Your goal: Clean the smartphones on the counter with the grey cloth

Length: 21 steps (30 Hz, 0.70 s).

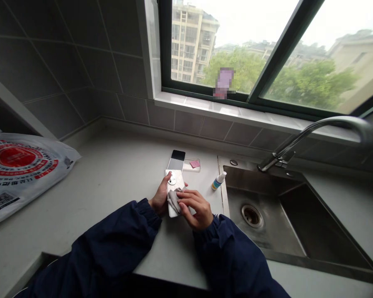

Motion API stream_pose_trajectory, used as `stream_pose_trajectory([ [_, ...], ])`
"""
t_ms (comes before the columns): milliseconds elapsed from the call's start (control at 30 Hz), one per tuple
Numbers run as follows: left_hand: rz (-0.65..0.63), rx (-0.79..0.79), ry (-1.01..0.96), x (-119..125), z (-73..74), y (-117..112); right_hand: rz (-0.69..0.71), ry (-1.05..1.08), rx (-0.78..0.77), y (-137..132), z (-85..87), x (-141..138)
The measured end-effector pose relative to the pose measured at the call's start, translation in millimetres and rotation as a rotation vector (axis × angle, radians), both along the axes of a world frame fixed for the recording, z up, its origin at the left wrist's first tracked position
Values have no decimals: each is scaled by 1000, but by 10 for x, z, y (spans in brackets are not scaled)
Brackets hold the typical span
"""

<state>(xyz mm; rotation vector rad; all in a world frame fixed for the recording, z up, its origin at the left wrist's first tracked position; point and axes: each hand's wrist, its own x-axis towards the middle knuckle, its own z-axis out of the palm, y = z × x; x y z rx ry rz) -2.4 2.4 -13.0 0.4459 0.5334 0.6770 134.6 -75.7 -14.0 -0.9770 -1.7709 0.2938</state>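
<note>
My left hand (160, 196) grips a white smartphone (179, 179) by its left edge, thumb near the round camera module; its back faces up. In my right hand (196, 208) is a bunched grey cloth (174, 199), pinched in the fingers and pressed on the lower part of the phone's back. Just beyond the phone lies a second, dark-and-grey phone-shaped item (178, 156), partly hidden by the white phone. Beside it is a clear phone case (197, 168) with a small pink piece (194, 164) on it. A small spray bottle (219, 181) stands upright right of my hands.
The steel sink (286, 215) with its drain is on the right, under a curved chrome faucet (298, 136). A white plastic bag (21, 169) with red print lies at the left of the pale counter (112, 165). The window sill (186, 101) and tiled wall run behind.
</note>
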Motion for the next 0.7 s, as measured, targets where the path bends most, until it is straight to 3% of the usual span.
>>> stream_pose_trajectory([
  [267, -32, -29, -21, -15, -32, 4, -12, -43, 44, -5, -7, 6],
  [433, 70, 16, 7, -24, 25, 16, 52, -228, 70, -47, 42, -3],
  [700, 111, -8, 16, -18, 38, 28, -146, -320, 101, -44, 1, -14],
])
